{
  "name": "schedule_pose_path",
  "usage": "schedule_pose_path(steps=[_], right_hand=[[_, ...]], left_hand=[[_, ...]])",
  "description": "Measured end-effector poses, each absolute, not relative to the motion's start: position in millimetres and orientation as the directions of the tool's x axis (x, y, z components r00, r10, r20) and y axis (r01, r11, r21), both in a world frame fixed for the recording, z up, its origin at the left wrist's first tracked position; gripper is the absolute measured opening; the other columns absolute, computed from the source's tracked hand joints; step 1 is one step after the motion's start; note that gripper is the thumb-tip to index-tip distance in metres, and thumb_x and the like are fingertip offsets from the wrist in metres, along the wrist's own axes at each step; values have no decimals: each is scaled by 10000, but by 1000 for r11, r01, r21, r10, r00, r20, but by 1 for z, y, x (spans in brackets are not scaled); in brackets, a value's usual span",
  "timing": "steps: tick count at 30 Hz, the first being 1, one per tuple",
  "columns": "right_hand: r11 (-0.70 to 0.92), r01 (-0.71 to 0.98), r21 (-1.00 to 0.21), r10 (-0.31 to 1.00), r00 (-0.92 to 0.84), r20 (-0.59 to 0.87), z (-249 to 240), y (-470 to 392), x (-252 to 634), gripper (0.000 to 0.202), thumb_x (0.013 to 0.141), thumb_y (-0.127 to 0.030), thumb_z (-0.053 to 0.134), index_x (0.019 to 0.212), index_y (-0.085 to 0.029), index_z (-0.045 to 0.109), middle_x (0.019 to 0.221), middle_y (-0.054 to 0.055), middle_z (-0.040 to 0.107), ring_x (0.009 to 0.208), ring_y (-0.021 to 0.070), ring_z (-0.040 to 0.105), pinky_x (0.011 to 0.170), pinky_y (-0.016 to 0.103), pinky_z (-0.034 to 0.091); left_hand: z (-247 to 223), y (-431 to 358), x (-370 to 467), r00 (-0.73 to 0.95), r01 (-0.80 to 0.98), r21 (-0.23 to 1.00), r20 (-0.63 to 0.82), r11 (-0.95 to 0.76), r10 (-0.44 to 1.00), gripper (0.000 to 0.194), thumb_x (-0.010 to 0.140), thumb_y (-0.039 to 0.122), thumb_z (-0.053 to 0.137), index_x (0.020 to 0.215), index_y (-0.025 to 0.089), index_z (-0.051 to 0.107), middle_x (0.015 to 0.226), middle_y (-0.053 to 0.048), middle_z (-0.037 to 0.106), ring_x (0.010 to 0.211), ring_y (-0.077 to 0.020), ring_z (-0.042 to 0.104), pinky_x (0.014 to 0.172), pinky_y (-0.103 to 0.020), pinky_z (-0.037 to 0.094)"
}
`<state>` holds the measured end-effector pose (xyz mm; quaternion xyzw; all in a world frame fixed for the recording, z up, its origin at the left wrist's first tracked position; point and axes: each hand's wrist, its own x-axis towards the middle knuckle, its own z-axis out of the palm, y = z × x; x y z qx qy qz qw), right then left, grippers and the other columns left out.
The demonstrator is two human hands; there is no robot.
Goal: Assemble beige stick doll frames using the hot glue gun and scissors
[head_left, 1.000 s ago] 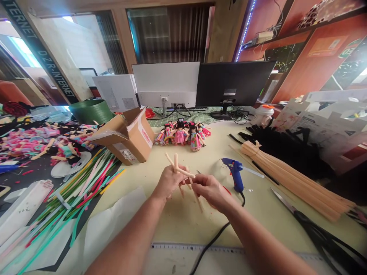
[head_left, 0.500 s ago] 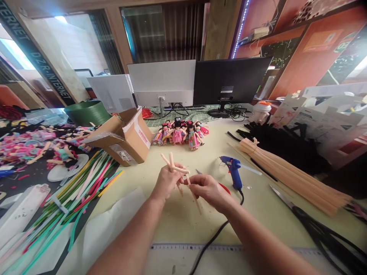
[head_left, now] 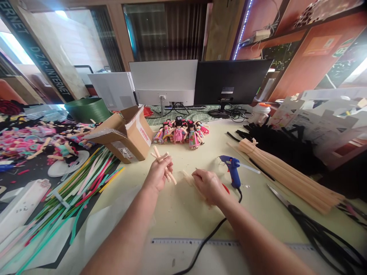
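Observation:
My left hand (head_left: 159, 172) is closed around a bent figure (head_left: 169, 176) of twisted beige pipe cleaners, with short ends sticking out above and below the fingers. Apart from it on the right, my right hand (head_left: 208, 184) is closed, its fingers curled over a loose beige pipe cleaner (head_left: 187, 178) that is smeared by motion. Under and beside that hand lies a tool with a red handle (head_left: 226, 188); most of it is hidden. A blue glue gun (head_left: 234, 173) lies just to the right, a clear glue stick in its back end.
Finished dolls (head_left: 179, 131) stand behind the hands, beside an open cardboard box (head_left: 133, 135). Coloured pipe cleaners (head_left: 83, 183) lie left. On the right are a beige pipe-cleaner bundle (head_left: 289, 175) and black-handled scissors (head_left: 304, 217). A black cord (head_left: 205, 242) crosses a ruler (head_left: 183, 241) in front.
My hands have moved apart. The left has gone left with the beige figure; the right has moved slightly right with the loose pipe cleaner, which no longer touches the figure.

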<state>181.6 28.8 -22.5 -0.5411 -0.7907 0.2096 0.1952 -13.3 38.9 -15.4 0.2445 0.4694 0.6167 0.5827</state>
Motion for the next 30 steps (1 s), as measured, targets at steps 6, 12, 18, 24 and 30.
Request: schedule_pose_path(steps=[6, 12, 18, 24, 30], right_hand=[[374, 773, -512, 918, -389, 83, -27, 24, 172, 288, 878, -175, 412, 990, -190, 677, 938, 82, 711, 865, 192, 637, 753, 261, 413], [320, 785, -530, 942, -321, 94, -27, 21, 169, 341, 859, -166, 414, 1084, -205, 666, 969, 52, 713, 918, 177, 638, 793, 243, 428], [335, 814, -474, 936, -346, 67, -13, 30, 171, 349, 845, -131, 397, 1073, -189, 655, 1046, 51, 697, 949, 154, 618, 819, 225, 413], [307, 877, -369, 921, -372, -118, -8, 43, 159, 184, 744, -182, 502, 738, -172, 686, 688, 50, 690, 610, 166, 584, 548, 250, 363], [285, 902, -324, 914, -358, -193, -7, 44, 155, 146, 660, -147, 515, 636, -163, 658, 626, 57, 663, 567, 159, 547, 512, 251, 307]], left_hand=[[-16, 39, -15, -175, -493, 861, -242, 127, 954, 325, 609, 287, 783, 808, 163, 559, 621, 32, 563, 486, -55, 498, 492, -189, 404], [-15, 39, -18, -148, -511, 849, -238, 132, 960, 297, 646, 303, 755, 819, 153, 566, 654, 20, 582, 530, -73, 555, 492, -185, 412], [-16, 41, -21, -114, -488, 858, -246, 161, 962, 328, 643, 306, 746, 877, 172, 561, 677, 28, 583, 527, -79, 562, 471, -190, 415], [-20, 41, -23, -72, -404, 894, -242, 194, 968, 270, 623, 293, 762, 717, 139, 562, 559, 36, 528, 385, -37, 427, 393, -183, 335], [-19, 40, -22, -38, -351, 914, -231, 203, 972, 265, 654, 323, 740, 767, 126, 603, 607, 7, 569, 389, -42, 442, 383, -187, 326]])
